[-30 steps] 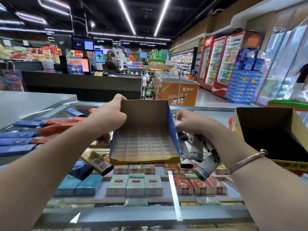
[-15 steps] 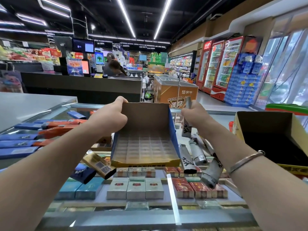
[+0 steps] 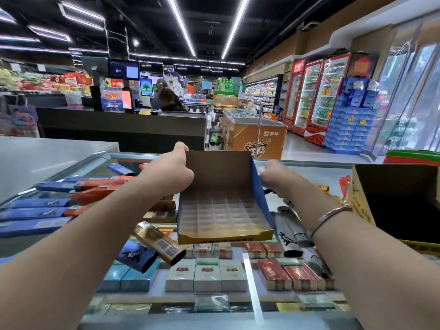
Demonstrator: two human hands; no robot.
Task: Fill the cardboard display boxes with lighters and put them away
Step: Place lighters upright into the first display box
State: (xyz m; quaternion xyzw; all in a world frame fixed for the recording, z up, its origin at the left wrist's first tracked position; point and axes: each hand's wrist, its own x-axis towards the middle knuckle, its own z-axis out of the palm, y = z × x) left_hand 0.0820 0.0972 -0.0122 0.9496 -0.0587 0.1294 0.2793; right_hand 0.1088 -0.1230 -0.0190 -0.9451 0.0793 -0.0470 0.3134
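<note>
**Empty Display Box Held Ready, Lighter Hand Blurred**

Glass counter filling the lower half of the view, cigarette packs in rows under the glass at 6 o'clock, long cartons stacked on top at 9 o'clock. Open brown carton at 3 o'clock, dark inside, contents not visible; probably the supply or storage box.

Cardboard display box at centre, tilted with back wall up and low front lip toward the viewer, so that the grid of small cells faces up and is easy to load. All visible cells empty, so filling apparently not yet begun.

Loose lighters lying on the glass just right of the box, at about 4 o'clock, near for quick picking.

Left hand at 11 o'clock of the box, fingers curled round the top left corner of the back wall, holding the box steady at this angle.

Right hand just outside the blue right wall, motion-blurred; fingers seem curled, perhaps round a lighter, but cannot tell. Thin bracelet on this wrist.
</note>
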